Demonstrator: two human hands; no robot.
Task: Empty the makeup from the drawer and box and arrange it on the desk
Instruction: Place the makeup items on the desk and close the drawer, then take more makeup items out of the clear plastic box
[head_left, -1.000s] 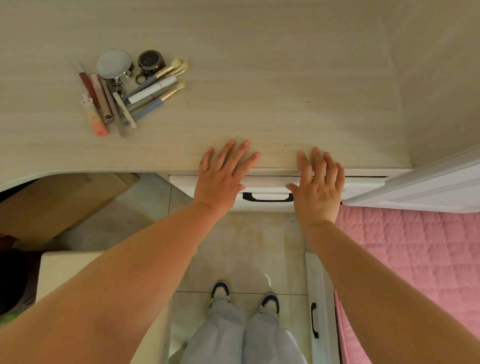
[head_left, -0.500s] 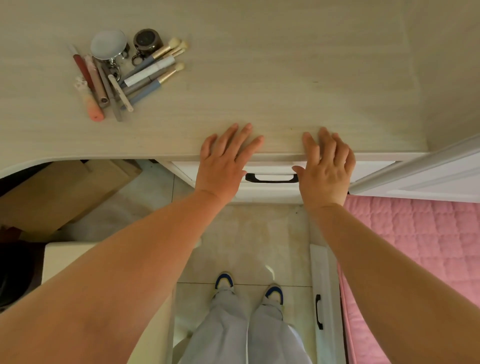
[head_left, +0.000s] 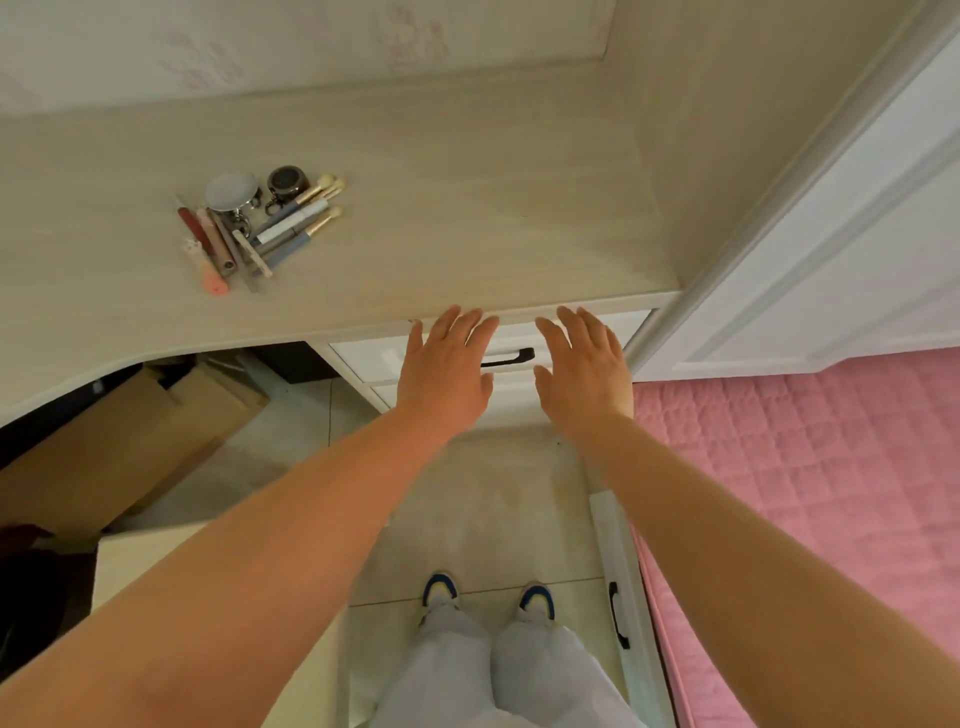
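Note:
A pile of makeup (head_left: 260, 228) lies on the light wooden desk (head_left: 467, 208) at the left: brushes, pencils, tubes, a round white compact and a small dark jar. Below the desk's front edge sits a shut white drawer (head_left: 363, 358) with a black handle (head_left: 511, 358). My left hand (head_left: 447, 369) and my right hand (head_left: 584, 369) hover flat in front of that drawer, one on each side of the handle, fingers spread and holding nothing. No box of makeup shows.
A white wardrobe door (head_left: 857, 234) stands at the right, a pink quilted bed (head_left: 805, 467) below it. Cardboard boxes (head_left: 130, 436) sit under the desk at the left. A white panel with a black handle (head_left: 618, 597) leans by the bed. My feet are on the tiled floor.
Both hands have come off the desk's edge and drawn back to the drawer front. The view has pulled back, so the wall behind the desk now shows.

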